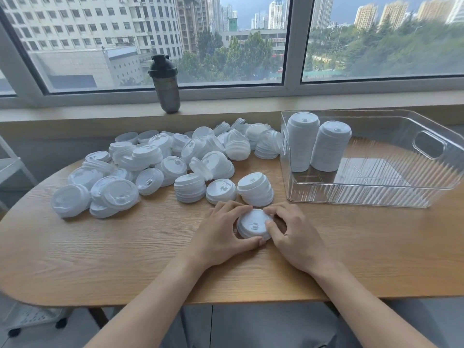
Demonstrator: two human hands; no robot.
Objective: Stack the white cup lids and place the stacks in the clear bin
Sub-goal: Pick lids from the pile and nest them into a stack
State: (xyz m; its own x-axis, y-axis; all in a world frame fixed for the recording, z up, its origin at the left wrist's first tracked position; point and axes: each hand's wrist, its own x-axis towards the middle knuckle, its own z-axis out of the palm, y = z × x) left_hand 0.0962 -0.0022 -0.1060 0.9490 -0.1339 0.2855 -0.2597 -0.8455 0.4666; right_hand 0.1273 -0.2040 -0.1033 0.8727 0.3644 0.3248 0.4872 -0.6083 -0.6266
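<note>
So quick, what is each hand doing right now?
Left hand: fingers curled around the short lid stack on the table, holding it.
Right hand: gripping the same stack from the other side.

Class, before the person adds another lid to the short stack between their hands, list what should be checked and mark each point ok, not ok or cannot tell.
1. Both hands on the stack: left hand and right hand hold the short stack from either side: ok.
2. Stack sits flat on the table: ok.
3. Lids in it nested evenly: cannot tell, fingers cover the edges.
4. More lids within reach: small stack and single lid lie just beyond: ok.
5. Room in the clear bin: two tall stacks stand at its left end, the rest is bare: ok.
</note>
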